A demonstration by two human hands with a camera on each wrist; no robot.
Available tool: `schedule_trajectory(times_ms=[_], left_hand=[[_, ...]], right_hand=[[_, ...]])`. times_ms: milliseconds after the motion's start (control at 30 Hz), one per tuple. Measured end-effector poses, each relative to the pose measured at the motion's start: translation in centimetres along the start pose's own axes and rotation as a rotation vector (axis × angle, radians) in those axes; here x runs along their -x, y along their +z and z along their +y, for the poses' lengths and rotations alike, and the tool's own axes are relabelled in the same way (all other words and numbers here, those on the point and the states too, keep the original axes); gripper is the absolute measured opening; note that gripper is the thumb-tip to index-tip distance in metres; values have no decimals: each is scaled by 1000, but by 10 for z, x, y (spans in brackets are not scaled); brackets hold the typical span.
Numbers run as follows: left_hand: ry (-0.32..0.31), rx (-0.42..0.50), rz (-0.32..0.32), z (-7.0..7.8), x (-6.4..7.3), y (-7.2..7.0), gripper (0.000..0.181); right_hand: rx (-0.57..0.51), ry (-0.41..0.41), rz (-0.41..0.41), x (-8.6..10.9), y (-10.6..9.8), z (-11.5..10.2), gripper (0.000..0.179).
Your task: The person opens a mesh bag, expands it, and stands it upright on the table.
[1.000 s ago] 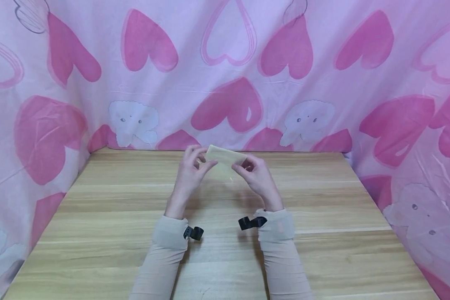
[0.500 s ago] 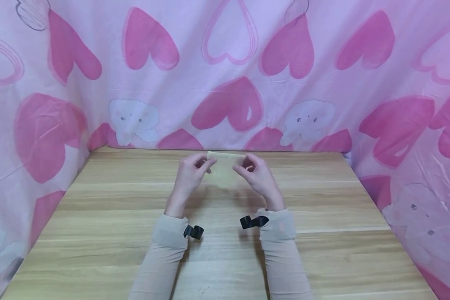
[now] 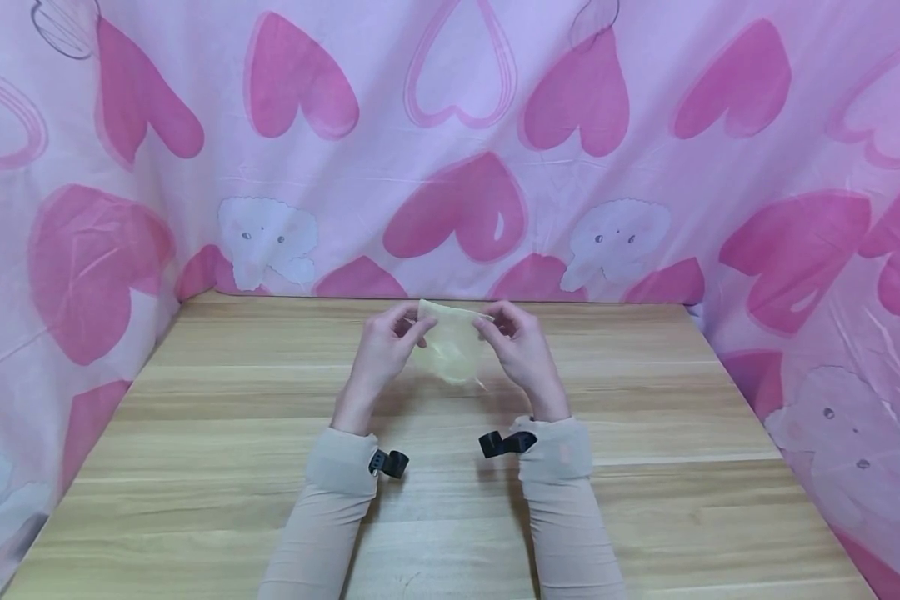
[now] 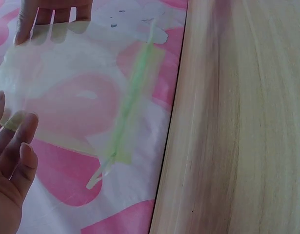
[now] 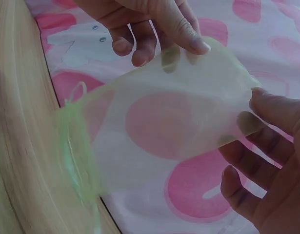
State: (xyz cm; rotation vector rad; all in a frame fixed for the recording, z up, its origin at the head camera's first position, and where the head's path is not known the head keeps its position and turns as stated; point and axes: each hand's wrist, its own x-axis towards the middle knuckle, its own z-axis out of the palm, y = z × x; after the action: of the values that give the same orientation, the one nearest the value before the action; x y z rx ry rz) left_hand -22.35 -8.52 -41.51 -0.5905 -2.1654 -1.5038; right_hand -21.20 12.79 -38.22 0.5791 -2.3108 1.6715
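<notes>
A sheer, pale yellow-green drawstring bag [image 3: 453, 346] hangs between the two hands above the far middle of the table. My left hand [image 3: 386, 343] pinches its upper left corner between thumb and fingers. The upper right corner is pinched by my right hand [image 3: 520, 340]. Both wrist views show the see-through mesh [image 5: 154, 122] stretched flat, with the gathered green drawstring end [image 4: 132, 100] away from the gripped edge. A loose cord loop [image 5: 79, 92] sticks out at that end. Nothing can be seen inside the bag.
The wood-grain table [image 3: 217, 467] spreads beneath both forearms. A pink curtain [image 3: 450, 200] with hearts and white animal faces stands behind its far edge and along both sides. Each sleeve carries a black wrist camera, left [image 3: 390, 463] and right [image 3: 504, 443].
The bag's lower part has swung into fuller view below the hands. My left hand's fingers have come down and in, and its hold has shifted slightly right. The right hand has barely moved.
</notes>
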Motion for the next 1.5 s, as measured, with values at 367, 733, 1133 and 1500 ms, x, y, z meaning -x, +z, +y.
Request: schedule_trajectory(times_ms=[367, 733, 1133, 1500], left_hand=[[13, -50, -7, 2, 0, 2, 46], [44, -318, -90, 1, 2, 9, 39], [-18, -97, -101, 5, 2, 8, 18], [-197, 264, -128, 13, 0, 14, 25]], right_hand=[[51, -61, -4, 4, 1, -24, 10], [-120, -105, -65, 3, 5, -23, 9], [-266, -61, -141, 3, 15, -27, 9], [-238, -88, -130, 2, 13, -25, 11]])
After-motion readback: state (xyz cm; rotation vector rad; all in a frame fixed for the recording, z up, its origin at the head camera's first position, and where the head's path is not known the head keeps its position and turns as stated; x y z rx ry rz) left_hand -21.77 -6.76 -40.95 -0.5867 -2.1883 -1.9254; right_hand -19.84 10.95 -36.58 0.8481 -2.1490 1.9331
